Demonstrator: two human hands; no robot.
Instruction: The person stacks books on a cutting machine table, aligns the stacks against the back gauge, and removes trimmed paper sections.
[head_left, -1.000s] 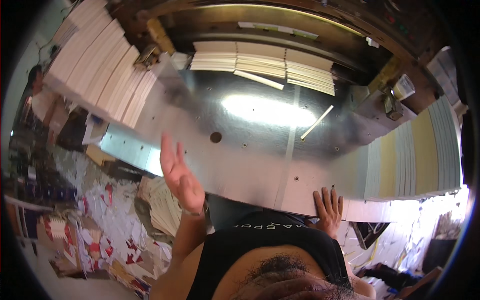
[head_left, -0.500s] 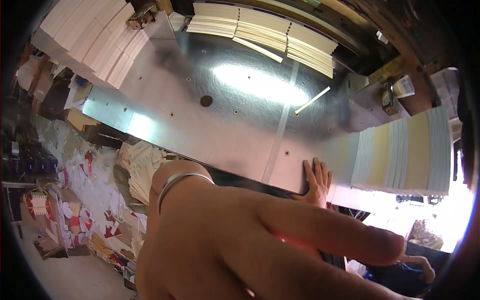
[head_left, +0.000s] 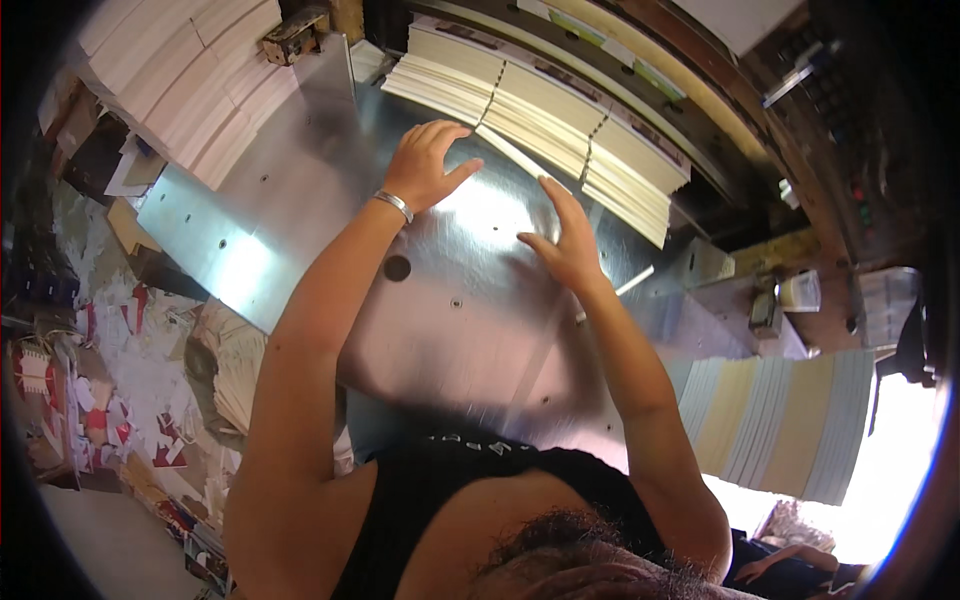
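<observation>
My left hand [head_left: 430,165] reaches over the metal table with its fingers spread, a bracelet [head_left: 394,205] on its wrist. Nothing shows in it. Opposite it, my right hand [head_left: 568,240] is also open, thumb and fingers apart. Just beyond both hands stands a row of cream paper stacks [head_left: 540,110], divided by dark-marked seams. A loose white strip [head_left: 512,152] lies slanted along the front of the row, close to the fingertips of my right hand; whether they touch it I cannot tell. A second white strip [head_left: 637,279] lies beside my right wrist.
Tall white paper stacks [head_left: 190,90] stand at the far left beside a metal side plate [head_left: 328,100]. Pale blue and yellow stacks [head_left: 775,420] sit at the right. The metal tabletop [head_left: 430,340] has small holes. Paper scraps [head_left: 120,400] litter the left; a person's arm [head_left: 790,560] shows at lower right.
My left hand has moved from close in front of the camera to the far part of the table. My right hand has left the table's near edge and reached forward toward the paper row.
</observation>
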